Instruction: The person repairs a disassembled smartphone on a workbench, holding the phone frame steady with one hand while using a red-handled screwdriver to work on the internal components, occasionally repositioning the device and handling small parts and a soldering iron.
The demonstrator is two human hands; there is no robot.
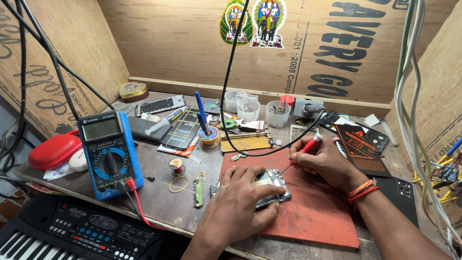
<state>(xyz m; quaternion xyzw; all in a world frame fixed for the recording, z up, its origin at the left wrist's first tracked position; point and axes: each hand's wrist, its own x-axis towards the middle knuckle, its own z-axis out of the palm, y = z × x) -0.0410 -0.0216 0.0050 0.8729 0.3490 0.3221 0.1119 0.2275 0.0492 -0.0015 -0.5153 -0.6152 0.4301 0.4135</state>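
Opened phone (272, 188) | flat, long axis left-right | left hand (238, 202) pinning | screwdriver (304, 151) tip down-left

Plywood walls (192, 43) box in the bench on 3 sides, printed lettering across them. 2 colourful stickers (253, 19) on back wall. Worn wooden bench (159, 192), scuffed top. Black cables (38, 53) hang at left, pale wires (409, 96) at right. Even, soft light.
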